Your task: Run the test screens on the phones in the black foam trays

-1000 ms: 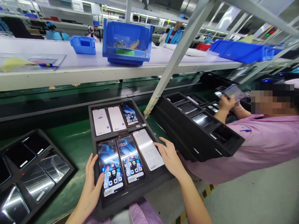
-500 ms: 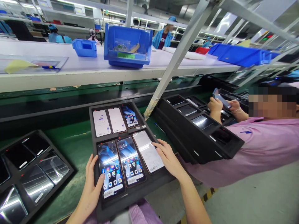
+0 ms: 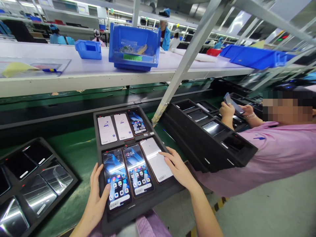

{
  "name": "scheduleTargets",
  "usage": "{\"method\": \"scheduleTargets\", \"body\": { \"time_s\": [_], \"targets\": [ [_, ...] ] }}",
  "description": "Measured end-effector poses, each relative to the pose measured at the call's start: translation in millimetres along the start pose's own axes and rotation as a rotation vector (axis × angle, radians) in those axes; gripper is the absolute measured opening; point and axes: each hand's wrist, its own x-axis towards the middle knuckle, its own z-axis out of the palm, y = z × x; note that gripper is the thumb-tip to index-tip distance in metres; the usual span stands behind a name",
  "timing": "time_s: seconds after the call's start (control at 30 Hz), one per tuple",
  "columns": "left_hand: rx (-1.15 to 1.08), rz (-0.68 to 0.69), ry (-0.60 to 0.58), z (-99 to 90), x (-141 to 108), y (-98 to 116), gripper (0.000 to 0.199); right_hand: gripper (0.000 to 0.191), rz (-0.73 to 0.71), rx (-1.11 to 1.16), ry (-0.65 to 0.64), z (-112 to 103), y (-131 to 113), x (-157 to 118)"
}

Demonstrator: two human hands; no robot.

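A black phone tray [image 3: 144, 203] lies in front of me, holding lit smartphones in two rows. My left hand [image 3: 95, 194] grips its left edge, fingers along the side and thumb over the nearest phone [image 3: 117, 179], which shows app icons. The middle phone [image 3: 138, 171] displays a clock above its icons. On the front row's right is a phone with a nearly blank white screen [image 3: 156, 158]. My right hand [image 3: 179, 168] rests over that phone's right side, fingers stretched out, one fingertip at the screen. Behind, two white-screened phones [image 3: 107, 130] sit beside a blue-screened one [image 3: 137, 123].
At left lies another tray of dark-screened phones [image 3: 38, 194]. Stacked black trays [image 3: 187, 141] stand at right, beside a co-worker in a pink sleeve [image 3: 271, 148] holding a phone. A slanted metal post [image 3: 182, 75] rises before the shelf, which carries blue bins [image 3: 134, 47].
The screen under my right hand has gone from lines of text to nearly blank white. The second back-row phone now shows a picture. My hands have barely moved; a distant person has shifted left.
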Motion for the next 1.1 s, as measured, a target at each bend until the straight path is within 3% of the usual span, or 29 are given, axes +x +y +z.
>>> {"method": "scheduleTargets", "body": {
  "time_s": [0.33,0.6,0.77,0.97,1.03,1.1],
  "targets": [
    [0.001,-0.011,-0.003,-0.3,2,0,0.049,0.04,-0.002,-0.04,-0.024,-1,0,0],
    [0.019,0.014,0.004,0.2,1,-1,0.049,0.049,-0.033,0.014,0.01,1,7,2],
    [0.026,0.024,0.01,0.0,1,-2,0.048,0.083,-0.125,-0.009,-0.131,-8,7,-1],
    [0.022,0.007,0.013,0.1,1,0,0.049,0.094,-0.195,-0.04,-0.329,-22,4,-1],
    [0.018,-0.001,0.012,0.0,0,2,0.049,0.094,-0.164,-0.04,-0.312,-19,3,0],
    [0.017,-0.012,0.011,-0.2,0,3,0.049,0.083,-0.115,-0.009,-0.193,-13,1,0]
  ]
}}
